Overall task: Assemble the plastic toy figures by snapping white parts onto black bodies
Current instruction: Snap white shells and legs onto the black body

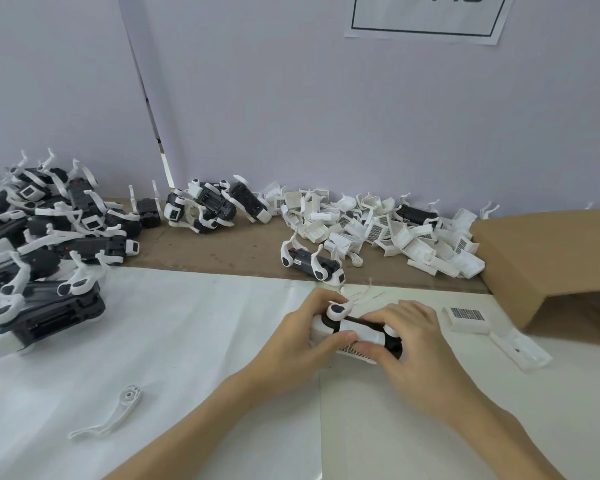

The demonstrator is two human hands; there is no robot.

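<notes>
Both hands hold one toy figure (357,332) just above the white sheet at centre. My left hand (302,336) grips its left end, thumb pressed on a white shell piece. My right hand (413,336) clamps the right end, fingers over the top, thumb on the white underside with a grid pattern. The figure has a black body, a white leg with a black oval pad sticking up, and thin white prongs behind. Much of the body is hidden by my fingers.
A pile of assembled figures (49,233) fills the left. More figures (212,206) and one lone figure (312,263) lie at the back. Loose white parts (395,230) heap at back right beside a cardboard box (548,258). A white leg (115,415), a white cover (466,318) and another white part (520,349) lie nearby.
</notes>
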